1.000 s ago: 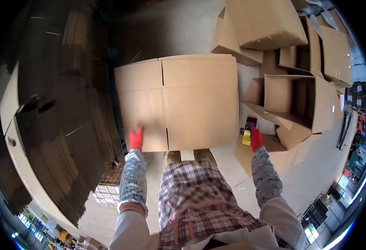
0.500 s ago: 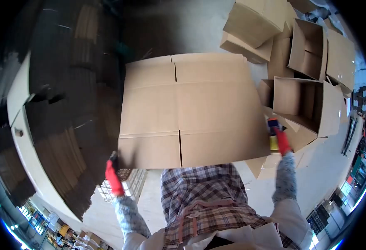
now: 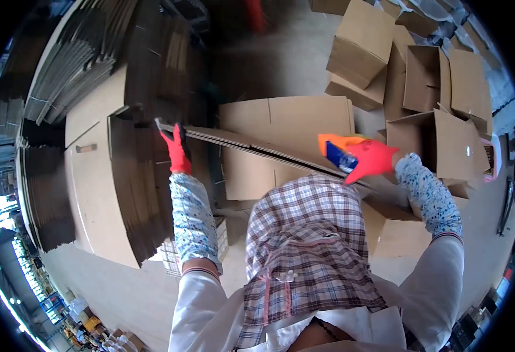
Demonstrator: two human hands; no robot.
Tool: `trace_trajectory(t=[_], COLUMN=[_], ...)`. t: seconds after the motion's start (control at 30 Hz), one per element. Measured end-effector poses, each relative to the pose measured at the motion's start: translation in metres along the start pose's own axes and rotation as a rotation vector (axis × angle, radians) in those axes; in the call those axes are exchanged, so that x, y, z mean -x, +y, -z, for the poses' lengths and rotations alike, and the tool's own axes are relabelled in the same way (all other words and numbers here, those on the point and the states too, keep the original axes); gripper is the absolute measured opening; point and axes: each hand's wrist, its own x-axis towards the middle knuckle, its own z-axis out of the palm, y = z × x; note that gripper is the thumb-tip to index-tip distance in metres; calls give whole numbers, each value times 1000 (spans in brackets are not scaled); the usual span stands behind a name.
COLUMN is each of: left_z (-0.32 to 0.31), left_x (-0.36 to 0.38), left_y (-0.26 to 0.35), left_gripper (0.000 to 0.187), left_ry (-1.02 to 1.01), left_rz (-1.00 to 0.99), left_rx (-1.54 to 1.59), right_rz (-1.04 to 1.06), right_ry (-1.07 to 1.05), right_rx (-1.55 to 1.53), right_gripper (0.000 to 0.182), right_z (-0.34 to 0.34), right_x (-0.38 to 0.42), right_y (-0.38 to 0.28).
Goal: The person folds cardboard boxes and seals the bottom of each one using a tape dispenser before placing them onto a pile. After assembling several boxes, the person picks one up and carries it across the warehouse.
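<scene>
A flat folded cardboard box stands tilted nearly edge-on in front of my body. My left hand, in a red glove, grips its left end. At its right part is my right hand, also red-gloved, which holds an orange and blue tape dispenser against the cardboard edge. Behind it lies another flat cardboard sheet with slots cut in it. The fingertips of both hands are partly hidden by the cardboard and the dispenser.
Opened and formed cardboard boxes are piled at the right. Tall stacks of flattened cardboard stand at the left. A white crate is on the floor near my left forearm. A red object, blurred, shows at the top.
The flat box has turned from face-up to nearly edge-on, revealing a sheet behind it. Both hands have moved up, and my right hand has come inward with the dispenser.
</scene>
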Motion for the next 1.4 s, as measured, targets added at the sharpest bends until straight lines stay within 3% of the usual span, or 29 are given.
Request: trace_trajectory(t=[0.07, 0.13, 0.17, 0.2, 0.27, 0.3, 0.37, 0.4, 0.43, 0.47, 0.5, 0.53, 0.57, 0.6, 0.63, 0.67, 0.7, 0.77, 0.8, 0.83, 0.87, 0.93, 1.0, 1.07, 1.17, 1.23, 1.27, 1.33, 1.4], left_z=[-2, 1, 10, 7, -11, -8, -12, -1, 20, 23, 14, 9, 14, 21, 17, 11, 16, -46, -82, -102, -120, -120, -118, -119, -131, -108, -78, -57, -26], left_x=[14, 19, 17, 21, 42, 55, 94, 113, 130, 152, 177, 187, 181, 167, 148, 121, 83, 79, 85, 92, 93, 99, 98, 104, 99, 99, 105, 116, 129], left_y=[8, 5, -6, 2, 38, 49, 88, 93, 82, 84, 86, 87, 85, 79, 85, 89, 89, 49, 51, 37, 14, -10, -12, -11, 4, 34, 41, 98, 118], left_gripper=[75, 75, 76, 76, 75, 77, 77, 65, 59, 59, 62, 66, 66, 63, 62, 59, 60, 47, 56, 60, 69, 77, 80, 83, 84, 62, 47, 40, 41], left_ry=[-26, -78, -90, -90, -10, 14, 20, 57, 17, 7, 7, 17, 21, -74, -172, -63, -250, -593, -817, -1061, -1343, -1386, -1392, -1418, -1491, -1373, -1324, -1175, -1095], left_rz=[18, -130, -216, -217, -38, 8, 25, 8, 7, 11, 53, 85, 67, 188, 308, 218, 315, 190, 312, 96, -41, 48, 109, 186, 321, 366, -58, -99, -120], left_rx=[91, -191, -406, -401, -52, -13, 31, -166, -139, -167, -548, -923, -941, -791, -638, -417, -491, -617, -711, -811, -1207, -1387, -1350, -1300, -1482, -1246, -1161, -1278, -1319], right_rz=[-616, -577, -558, -560, -295, -352, -397, -423, -162, -70, -306, -494, -428, -415, -406, -391, -390, -311, -247, -179, -179, -209, 154, 119, 162, 233, 269, 290, 253], right_ry=[-491, -130, 144, 145, 682, 564, 564, 564, 776, 723, 700, 780, 719, 736, 555, 362, 384, 448, 542, 663, 659, 594, 562, 119, 252, 379, 445, 553, 449], right_rx=[-499, -265, -175, -170, 133, 123, 133, 140, 458, 642, 182, -528, -621, -637, -318, 0, 3, -60, -99, -260, -249, -462, -99, -105, -62, -52, -39, -12, 17], right_gripper=[87, 88, 79, 79, 62, 69, 68, 66, 59, 57, 61, 64, 65, 65, 70, 75, 77, 76, 75, 77, 77, 73, 67, 61, 51, 47, 48, 49, 49], right_z=[45, 31, 14, -3, -39, -62, -45, -33, -26, -5, 12, 1, -6, -5, -5, -5, -9, -3, 4, 5, 9, 22, 15, -55, -71, -81, -91, -133, -172], right_x=[-9, -1, 7, 11, 20, 34, 35, 30, 16, -1, -29, -52, -73, -88, -103, -114, -120, -121, -122, -122, -106, -55, 10, 38, -10, -58, -74, -100, -116], right_y=[-11, 16, 23, 18, 9, 32, 36, 42, 45, 32, 8, -5, -5, 1, 7, 12, 15, 11, 15, 26, 28, 16, 18, 24, 13, -4, 0, 14, 21])
